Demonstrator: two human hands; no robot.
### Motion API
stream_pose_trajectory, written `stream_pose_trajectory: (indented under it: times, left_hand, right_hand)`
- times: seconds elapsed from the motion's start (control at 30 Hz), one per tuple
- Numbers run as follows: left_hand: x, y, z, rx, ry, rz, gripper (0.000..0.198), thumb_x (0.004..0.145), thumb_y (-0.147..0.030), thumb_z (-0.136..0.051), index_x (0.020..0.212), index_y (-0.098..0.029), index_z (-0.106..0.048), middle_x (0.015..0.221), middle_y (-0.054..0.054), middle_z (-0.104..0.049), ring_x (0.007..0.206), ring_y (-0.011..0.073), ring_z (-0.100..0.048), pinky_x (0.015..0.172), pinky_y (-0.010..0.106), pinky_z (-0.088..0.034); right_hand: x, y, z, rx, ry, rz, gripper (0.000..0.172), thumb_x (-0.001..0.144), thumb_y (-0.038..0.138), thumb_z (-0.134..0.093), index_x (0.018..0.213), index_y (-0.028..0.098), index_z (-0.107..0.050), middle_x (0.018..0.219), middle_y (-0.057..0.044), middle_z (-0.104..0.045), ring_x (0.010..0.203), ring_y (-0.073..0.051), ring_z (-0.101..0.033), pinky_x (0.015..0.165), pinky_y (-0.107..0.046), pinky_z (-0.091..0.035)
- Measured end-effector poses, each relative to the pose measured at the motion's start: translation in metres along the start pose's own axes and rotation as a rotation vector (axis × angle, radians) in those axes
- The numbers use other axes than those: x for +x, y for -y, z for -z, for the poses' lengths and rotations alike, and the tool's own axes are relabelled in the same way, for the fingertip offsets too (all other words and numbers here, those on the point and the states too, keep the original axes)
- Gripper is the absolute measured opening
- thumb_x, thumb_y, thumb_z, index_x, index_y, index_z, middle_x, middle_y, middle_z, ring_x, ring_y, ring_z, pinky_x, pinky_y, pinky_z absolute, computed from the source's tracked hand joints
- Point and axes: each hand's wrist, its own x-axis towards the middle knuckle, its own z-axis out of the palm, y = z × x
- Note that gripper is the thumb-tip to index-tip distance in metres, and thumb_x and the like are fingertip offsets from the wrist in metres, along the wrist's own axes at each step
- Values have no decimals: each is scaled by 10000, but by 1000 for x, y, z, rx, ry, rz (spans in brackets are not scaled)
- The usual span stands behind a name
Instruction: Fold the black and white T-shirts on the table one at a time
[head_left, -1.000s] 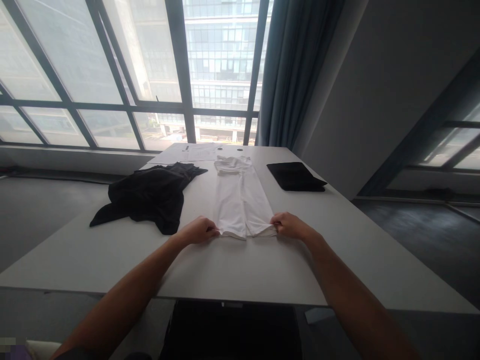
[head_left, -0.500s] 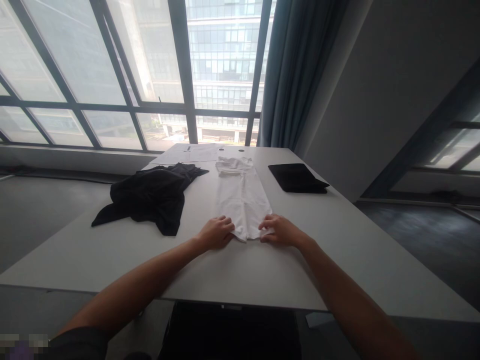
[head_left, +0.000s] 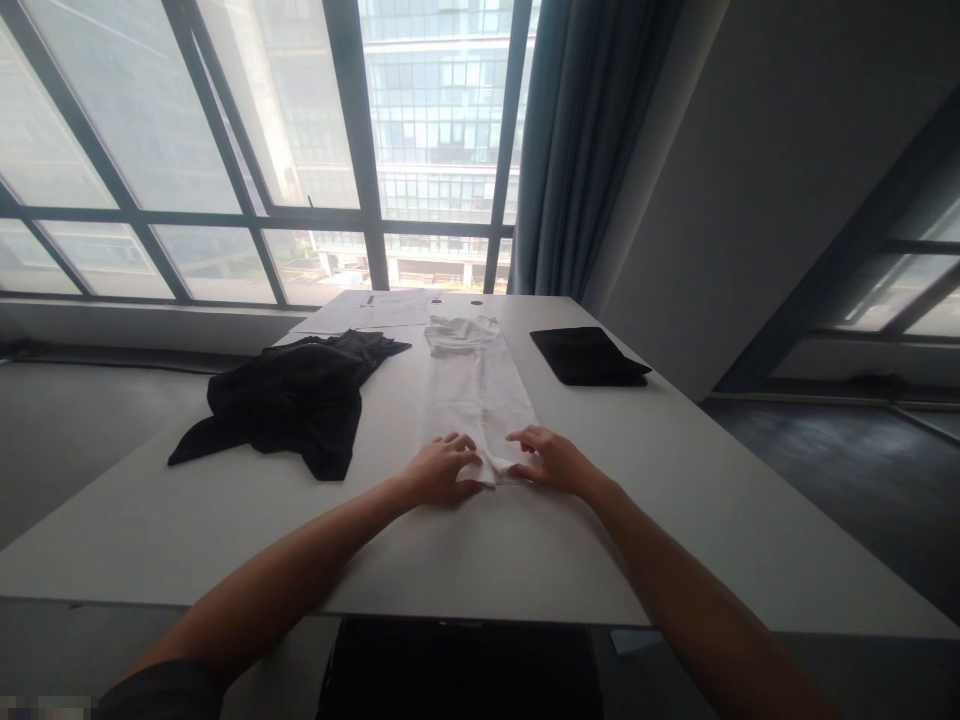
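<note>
A white shirt lies on the table as a long, narrow folded strip, its far end bunched and its side panels meeting along a middle line. At its near-left corner, my left hand has its fingers curled over the cloth and its thumb along the hem. My right hand grips the near-right corner, thumb low at the hem and index finger raised a little off the fabric. Between the two hands the hem is slightly lifted and creased. The cloth under my fingers is partly hidden.
A crumpled black garment lies to the left on the white table. To the right is a flat, folded black item. Papers lie at the far left of the tabletop. Windows and a curtain stand behind.
Both hands have moved closer together along the shirt's near edge. The hem between them has risen into a small crease. My right index finger has lifted. The view has shifted slightly.
</note>
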Motion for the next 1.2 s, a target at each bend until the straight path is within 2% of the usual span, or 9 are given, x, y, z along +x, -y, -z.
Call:
stream_pose_trajectory:
  times: [0.17,0.33,0.43,0.53,0.67,0.83,0.97,1.1,1.2]
  left_hand:
    - [-12,9,-23,-39,44,-63,550,1005,-456,-464,1503,-226,-444,1589,116,-380,1480,295,-314,1200,506,-233]
    - [-14,10,-19,-82,126,-53,636,998,-528,-454,1539,-201,-383,1629,134,-278,1519,295,-216,1218,517,-178]
    - [-14,18,-5,-90,74,74,563,1000,-518,-452,1458,-194,-500,1571,128,-407,1452,279,-372,1187,440,-292]
    - [-16,33,6,31,-82,470,485,991,-437,-478,1351,-129,-584,1394,186,-576,1289,310,-543,1069,426,-425]
    - [-16,48,10,-28,-50,682,447,912,-334,-594,1313,-137,-581,1124,142,-711,1081,273,-662,934,349,-487]
    - [-16,48,16,-212,42,663,325,834,-242,-610,1147,-177,-668,961,62,-744,859,193,-694,761,256,-504]
    - [-17,45,35,-318,304,542,352,727,-300,-712,1060,-189,-728,948,41,-750,763,170,-680,666,227,-486]
    - [6,64,56,-338,589,475,395,702,-436,-764,1032,-218,-751,694,5,-731,614,160,-618,605,238,-456]
    - [45,93,59,-221,399,497,389,849,-545,-615,937,-197,-765,692,38,-731,655,179,-634,677,262,-478]
  right_hand:
    - [7,17,-13,-39,-41,86,237,847,108,-576,987,183,-752,920,-67,-697,869,-184,-638,809,-280,-467]
    - [4,27,-8,12,57,152,169,866,318,-678,963,213,-769,925,-57,-702,837,-180,-649,778,-270,-468]
    - [2,14,-1,-27,-47,-59,281,899,454,-648,962,200,-749,972,-72,-703,858,-187,-650,764,-275,-458]
    - [3,-7,0,-125,-167,-422,322,938,393,-581,1133,155,-678,1021,-114,-701,899,-213,-651,745,-285,-442]
    - [7,-26,-7,-53,-46,-573,436,873,277,-621,1285,143,-575,888,-69,-714,818,-192,-654,680,-256,-413]
    - [6,-27,2,69,81,-507,227,777,162,-618,983,160,-712,818,-39,-707,738,-149,-630,640,-224,-418]
    - [5,-25,29,196,432,-451,116,664,172,-682,763,157,-740,761,-45,-710,670,-150,-616,571,-225,-420]
    - [33,-35,52,220,785,-458,247,646,317,-777,843,168,-766,691,-53,-712,540,-135,-571,527,-241,-432]
    - [81,-55,55,166,638,-482,374,716,433,-773,979,167,-766,766,-79,-734,562,-149,-612,565,-264,-475]
